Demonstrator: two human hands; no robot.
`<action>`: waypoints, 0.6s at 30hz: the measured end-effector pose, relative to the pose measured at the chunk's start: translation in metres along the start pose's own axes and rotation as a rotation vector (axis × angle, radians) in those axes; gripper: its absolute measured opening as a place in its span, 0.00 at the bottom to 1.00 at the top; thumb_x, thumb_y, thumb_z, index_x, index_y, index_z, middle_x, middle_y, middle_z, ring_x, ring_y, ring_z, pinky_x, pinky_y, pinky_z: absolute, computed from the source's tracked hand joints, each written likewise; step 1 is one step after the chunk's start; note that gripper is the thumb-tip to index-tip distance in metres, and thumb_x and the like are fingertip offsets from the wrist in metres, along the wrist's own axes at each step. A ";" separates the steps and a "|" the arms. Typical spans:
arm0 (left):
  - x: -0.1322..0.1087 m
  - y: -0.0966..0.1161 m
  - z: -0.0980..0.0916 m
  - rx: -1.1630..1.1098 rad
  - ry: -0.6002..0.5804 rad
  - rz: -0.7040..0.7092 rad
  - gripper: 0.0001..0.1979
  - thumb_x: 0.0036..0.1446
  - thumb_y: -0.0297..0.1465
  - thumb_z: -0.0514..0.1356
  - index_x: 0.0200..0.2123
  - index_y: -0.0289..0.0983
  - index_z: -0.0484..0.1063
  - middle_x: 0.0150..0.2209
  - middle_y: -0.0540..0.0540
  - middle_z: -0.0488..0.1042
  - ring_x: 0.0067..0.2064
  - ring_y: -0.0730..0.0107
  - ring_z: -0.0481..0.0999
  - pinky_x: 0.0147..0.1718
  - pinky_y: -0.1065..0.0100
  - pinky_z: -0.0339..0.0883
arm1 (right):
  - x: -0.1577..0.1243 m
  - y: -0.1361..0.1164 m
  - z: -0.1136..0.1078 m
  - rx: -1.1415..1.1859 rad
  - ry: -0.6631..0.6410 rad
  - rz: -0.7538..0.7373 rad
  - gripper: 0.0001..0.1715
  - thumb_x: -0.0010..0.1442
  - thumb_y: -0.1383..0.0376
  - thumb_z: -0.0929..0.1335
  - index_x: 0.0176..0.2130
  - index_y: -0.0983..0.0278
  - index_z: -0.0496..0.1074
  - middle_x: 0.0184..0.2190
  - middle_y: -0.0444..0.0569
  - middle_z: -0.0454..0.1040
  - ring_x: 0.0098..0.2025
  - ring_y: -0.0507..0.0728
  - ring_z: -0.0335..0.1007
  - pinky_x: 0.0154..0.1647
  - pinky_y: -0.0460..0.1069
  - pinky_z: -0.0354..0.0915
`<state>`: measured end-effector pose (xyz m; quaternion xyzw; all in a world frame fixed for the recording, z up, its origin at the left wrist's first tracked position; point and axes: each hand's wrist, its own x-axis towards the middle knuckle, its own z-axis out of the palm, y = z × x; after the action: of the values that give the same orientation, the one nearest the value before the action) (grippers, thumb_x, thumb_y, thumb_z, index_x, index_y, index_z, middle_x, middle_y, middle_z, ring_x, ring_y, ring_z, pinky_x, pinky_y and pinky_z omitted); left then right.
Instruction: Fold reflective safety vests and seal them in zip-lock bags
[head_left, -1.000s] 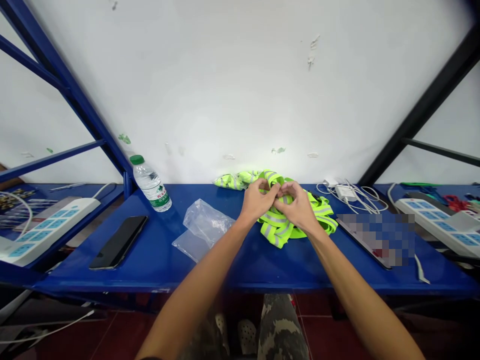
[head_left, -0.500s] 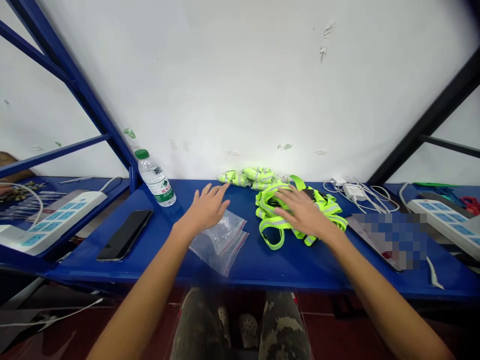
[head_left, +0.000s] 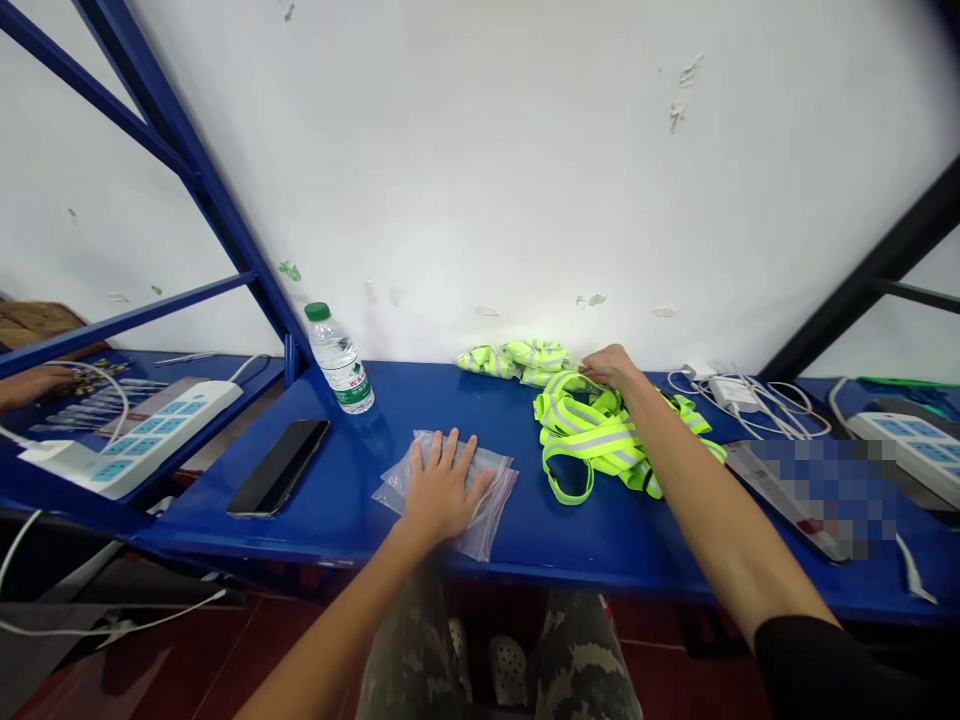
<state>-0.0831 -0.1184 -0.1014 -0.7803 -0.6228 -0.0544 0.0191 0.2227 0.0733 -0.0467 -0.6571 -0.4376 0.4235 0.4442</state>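
Note:
My left hand (head_left: pixel 442 490) lies flat with fingers spread on several clear zip bags (head_left: pixel 480 535), pressing them to the blue table. At the back edge of a pile of fluorescent yellow-green reflective straps (head_left: pixel 592 430), my right hand (head_left: pixel 611 366) has its fingers curled down. What these fingers hold is hidden; straps and a bagged bundle lie right by them. The straps have silver stripes, and one loop hangs out toward the front. Against the wall, left of my right hand, rest bagged yellow-green bundles (head_left: pixel 517 360).
A water bottle (head_left: pixel 341 362) and a black phone (head_left: pixel 279 467) are on the left. Right of the straps are a white charger with cables (head_left: pixel 739 395) and a flat, partly blurred tablet-like thing (head_left: pixel 780 495). Power strips (head_left: pixel 165 430) flank the table. Another person's hand (head_left: pixel 34 385) shows far left.
My left hand has come down and nearer onto the zip bags. My right hand has moved from over the straps to their back edge and curled. The view has swung slightly left.

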 end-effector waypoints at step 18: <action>0.080 0.065 -0.090 -0.859 0.413 0.197 0.14 0.64 0.38 0.53 0.37 0.36 0.72 0.34 0.46 0.78 0.34 0.71 0.75 0.36 0.70 0.68 | -0.118 -0.045 -0.001 0.237 -0.266 -0.443 0.24 0.40 0.73 0.77 0.39 0.66 0.71 0.25 0.46 0.77 0.27 0.53 0.74 0.29 0.48 0.71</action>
<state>-0.0079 -0.0640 -0.0006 -0.7458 -0.4503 -0.4581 -0.1763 0.1840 -0.0296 0.0161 -0.4276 -0.5722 0.4469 0.5385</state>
